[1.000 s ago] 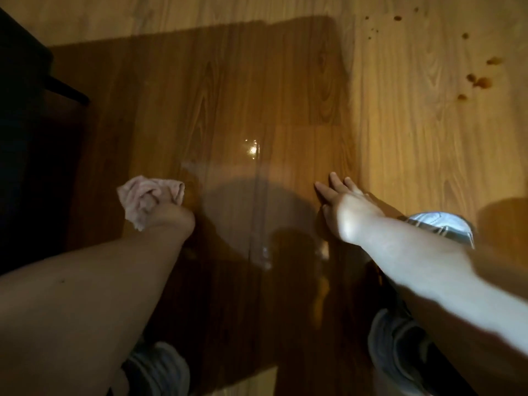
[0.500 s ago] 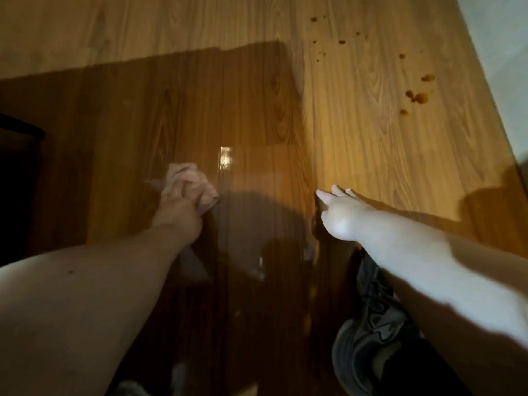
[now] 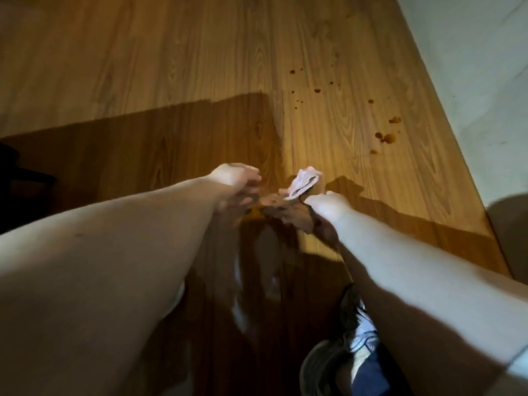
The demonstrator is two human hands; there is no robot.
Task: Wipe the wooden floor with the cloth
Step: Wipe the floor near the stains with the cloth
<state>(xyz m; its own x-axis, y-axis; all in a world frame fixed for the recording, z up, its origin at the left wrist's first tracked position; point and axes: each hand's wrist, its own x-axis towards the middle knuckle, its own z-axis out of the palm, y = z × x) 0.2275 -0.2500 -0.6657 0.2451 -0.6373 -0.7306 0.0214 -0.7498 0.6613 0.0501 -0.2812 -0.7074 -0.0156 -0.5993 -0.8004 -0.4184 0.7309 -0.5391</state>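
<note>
**Cloth held where the two hands meet**

Both arms stretch out over the wooden floor (image 3: 171,67), and the hands come together in the middle. The right hand (image 3: 328,205) grips the pale cloth (image 3: 304,182), bunched just left of it — part lit, part in shadow. The left hand (image 3: 237,181) sits close beside, fingers bent; whether they pinch the cloth I cannot tell — too blurred. Far right, dark spots (image 3: 385,137) dot the boards, well apart from the cloth
</note>
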